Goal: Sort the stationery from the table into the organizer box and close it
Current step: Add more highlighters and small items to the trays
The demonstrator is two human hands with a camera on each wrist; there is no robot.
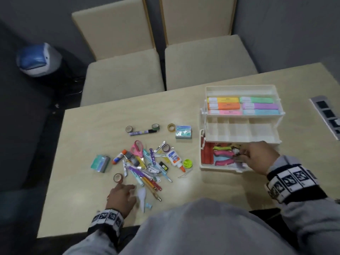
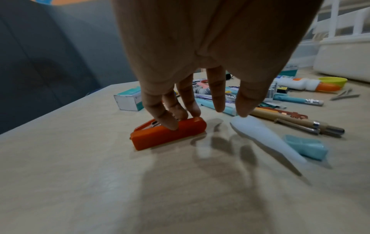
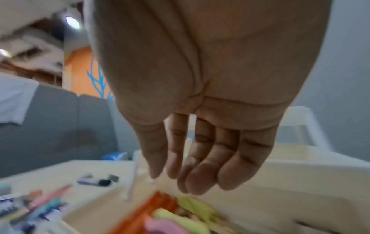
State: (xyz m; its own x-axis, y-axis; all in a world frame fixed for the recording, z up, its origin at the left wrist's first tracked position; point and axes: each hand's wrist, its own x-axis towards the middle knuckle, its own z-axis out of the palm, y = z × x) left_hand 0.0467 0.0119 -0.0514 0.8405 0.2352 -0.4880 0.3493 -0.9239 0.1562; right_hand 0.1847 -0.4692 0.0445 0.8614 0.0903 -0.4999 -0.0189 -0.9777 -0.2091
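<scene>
The cream organizer box stands open at the right, its tiers fanned out. Highlighters fill the top tray, and the middle tray is bare. My right hand hovers over the bottom compartment and its colourful items, fingers relaxed and holding nothing. My left hand reaches down at the pile's near edge. Three fingertips touch a small orange stapler-like item and the thumb stays apart near a white cone-shaped piece. The hand hides the orange item in the head view.
The stationery pile holds pink scissors, a glue bottle, pens and tape rolls. Two small boxes lie near it, and a teal cap. Two chairs stand beyond the table; a socket panel sits far right.
</scene>
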